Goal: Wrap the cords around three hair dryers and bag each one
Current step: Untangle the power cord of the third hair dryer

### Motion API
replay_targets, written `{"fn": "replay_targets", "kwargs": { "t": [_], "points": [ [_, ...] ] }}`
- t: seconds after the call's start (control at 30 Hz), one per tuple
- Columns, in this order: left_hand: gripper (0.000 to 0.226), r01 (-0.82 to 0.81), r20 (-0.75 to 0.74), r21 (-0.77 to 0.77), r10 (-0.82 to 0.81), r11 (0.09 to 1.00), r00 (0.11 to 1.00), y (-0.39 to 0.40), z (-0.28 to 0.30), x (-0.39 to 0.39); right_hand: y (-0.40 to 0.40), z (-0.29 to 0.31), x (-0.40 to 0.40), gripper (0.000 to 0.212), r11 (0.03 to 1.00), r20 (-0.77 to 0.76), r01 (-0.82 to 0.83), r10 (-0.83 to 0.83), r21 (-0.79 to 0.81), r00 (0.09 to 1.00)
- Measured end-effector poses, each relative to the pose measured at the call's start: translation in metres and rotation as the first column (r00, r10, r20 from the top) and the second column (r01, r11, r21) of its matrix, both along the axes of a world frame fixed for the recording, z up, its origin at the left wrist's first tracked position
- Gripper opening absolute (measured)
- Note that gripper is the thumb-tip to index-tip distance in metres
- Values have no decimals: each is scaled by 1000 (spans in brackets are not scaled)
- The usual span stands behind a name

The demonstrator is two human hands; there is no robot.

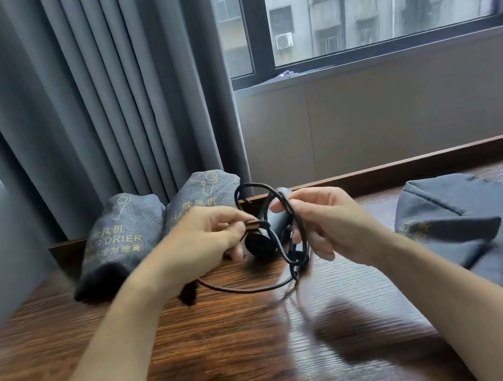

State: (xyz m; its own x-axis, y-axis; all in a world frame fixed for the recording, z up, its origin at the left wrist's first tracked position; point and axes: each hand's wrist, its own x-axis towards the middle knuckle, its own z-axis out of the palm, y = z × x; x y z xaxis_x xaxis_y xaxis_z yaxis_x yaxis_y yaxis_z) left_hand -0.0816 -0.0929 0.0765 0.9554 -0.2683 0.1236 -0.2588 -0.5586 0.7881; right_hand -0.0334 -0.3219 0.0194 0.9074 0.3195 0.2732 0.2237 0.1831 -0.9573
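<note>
My left hand pinches the cord against the hair dryer; my right hand grips a loop of it. The dryer hangs just above the table. Two filled bags lie left of the dryer, an empty bag right. Third wrapping in progress, I judge; next, tighten remaining slack.
</note>
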Motion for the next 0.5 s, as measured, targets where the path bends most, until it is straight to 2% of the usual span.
{"fn": "replay_targets", "kwargs": {
  "t": [0.1,0.17,0.27,0.33,0.4,0.43,0.5],
  "points": [
    [22,13,-75,-258,-33,966,997,-16,-24,12,3,-5,3,16,986,125,133,-120,-97,985],
    [23,33,-77,-332,-61,943,995,-23,-37,17,4,-7,4,10,974,139,183,-163,-138,977],
    [27,44,-59,-392,-73,919,996,-25,-50,22,3,-10,4,11,973,86,126,-111,-194,990],
    [28,29,-47,-444,-56,896,997,-23,-55,24,3,-12,4,7,952,230,157,-97,-261,968],
    [28,20,-19,-470,-34,883,999,-21,-58,26,5,-13,4,7,893,469,312,-135,-324,873],
    [26,27,18,-460,-21,888,1000,-21,-60,25,6,-14,5,8,870,540,372,-154,-322,827],
    [20,44,154,-405,20,913,988,-24,-63,22,8,-16,7,5,875,573,385,-161,-294,804]
  ]
}}
